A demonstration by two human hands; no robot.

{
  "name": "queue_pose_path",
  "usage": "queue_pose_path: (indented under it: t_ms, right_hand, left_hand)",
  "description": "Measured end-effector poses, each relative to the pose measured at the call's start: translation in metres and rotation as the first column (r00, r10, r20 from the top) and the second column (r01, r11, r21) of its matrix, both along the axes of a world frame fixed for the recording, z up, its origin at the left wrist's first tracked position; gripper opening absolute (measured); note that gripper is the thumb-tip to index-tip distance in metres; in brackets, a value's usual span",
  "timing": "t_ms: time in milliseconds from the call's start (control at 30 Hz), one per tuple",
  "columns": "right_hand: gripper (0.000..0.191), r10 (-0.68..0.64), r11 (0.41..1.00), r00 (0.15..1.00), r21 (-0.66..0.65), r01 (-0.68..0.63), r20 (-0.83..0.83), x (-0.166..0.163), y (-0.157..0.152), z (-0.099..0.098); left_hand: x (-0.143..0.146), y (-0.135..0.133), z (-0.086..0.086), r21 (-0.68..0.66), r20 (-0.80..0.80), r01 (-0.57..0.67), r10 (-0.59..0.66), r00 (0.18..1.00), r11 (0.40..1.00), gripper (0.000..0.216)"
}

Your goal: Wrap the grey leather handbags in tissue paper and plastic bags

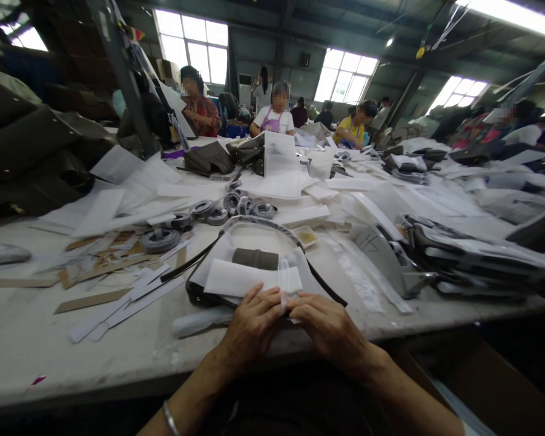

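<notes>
A dark grey handbag (200, 294) lies on the table in front of me, its long strap (320, 280) looped around it. On top is a white foam sheet (236, 280), with a dark grey strap piece (255, 259) behind it. A clear plastic strip (289, 276) runs across the foam. My left hand (257, 318) presses the foam's near edge, fingertips closed at the strip. Right beside it, my right hand (327, 321) has its fingers curled and pinched on the same strip. The undersides of both hands' fingertips are hidden.
Wrapped strap coils (236, 206) and a small tray (305, 236) lie beyond the bag. Cardboard and paper strips (118, 303) spread to the left. Wrapped bags (467, 260) are stacked at right. Several people work across the table, a person in a purple apron (272, 120) among them.
</notes>
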State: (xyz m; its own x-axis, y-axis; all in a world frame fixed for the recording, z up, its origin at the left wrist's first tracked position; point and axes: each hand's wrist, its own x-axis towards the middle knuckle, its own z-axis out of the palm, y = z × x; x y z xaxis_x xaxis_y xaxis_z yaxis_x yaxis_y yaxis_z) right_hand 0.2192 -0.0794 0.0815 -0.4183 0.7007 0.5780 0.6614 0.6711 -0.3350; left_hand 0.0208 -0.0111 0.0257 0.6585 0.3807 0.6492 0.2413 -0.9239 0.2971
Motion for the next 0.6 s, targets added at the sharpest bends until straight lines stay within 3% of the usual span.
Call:
queue_pose_path:
  t_ms: [100, 300, 433, 600]
  right_hand:
    - [0.021, 0.019, 0.999, 1.000, -0.042, -0.018, 0.018, 0.005, 0.003, 0.002]
    - [0.020, 0.116, 0.993, 0.992, -0.003, -0.116, 0.046, 0.008, -0.004, 0.005]
    - [0.021, 0.021, 0.999, 1.000, 0.047, -0.022, 0.018, 0.008, -0.010, 0.004]
    - [0.025, 0.079, 0.996, 0.995, -0.046, -0.076, 0.066, 0.005, -0.011, 0.003]
  left_hand:
    - [-0.001, 0.000, 0.010, -0.180, 0.021, 0.025, -0.022, 1.000, 0.983, 0.034]
    - [0.006, 0.000, 0.023, -0.464, 0.059, -0.046, 0.083, 0.995, 0.884, 0.035]
    - [0.013, 0.000, 0.020, -0.471, 0.096, -0.084, 0.146, 0.985, 0.878, 0.029]
    - [0.018, -0.002, 0.013, -0.361, 0.108, -0.138, 0.188, 0.976, 0.922, 0.008]
